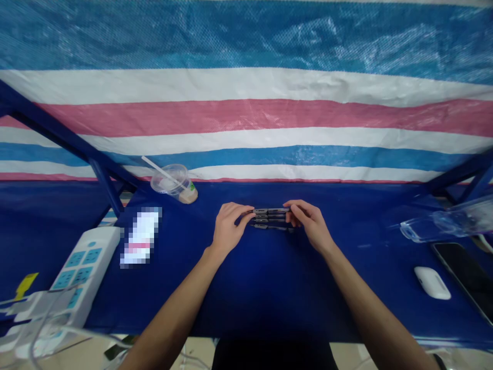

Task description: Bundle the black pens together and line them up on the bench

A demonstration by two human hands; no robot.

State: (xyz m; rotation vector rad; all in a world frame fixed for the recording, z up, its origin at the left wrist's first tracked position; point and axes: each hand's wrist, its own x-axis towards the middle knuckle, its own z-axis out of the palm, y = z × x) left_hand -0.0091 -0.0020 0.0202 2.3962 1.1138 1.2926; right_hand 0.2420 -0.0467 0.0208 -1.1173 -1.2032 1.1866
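Observation:
Several dark pens (270,217) lie side by side across the middle of the blue table, between my two hands. My left hand (230,226) pinches their left ends between thumb and fingers. At the other end, my right hand (308,220) grips the right ends, its fingers curled round them. The nearest pen (269,227) lies slightly apart from the others, a little closer to me. My fingers hide the pens' ends, so I cannot tell exactly how many each hand holds.
A clear plastic cup (177,183) with a straw tilts at the back left. A power strip (82,267) and a pixelated bright rectangle (141,237) lie left. On the right are a white earbud case (432,282), a black phone (464,272) and a clear bottle (442,224). Blue metal bars (102,180) flank the table.

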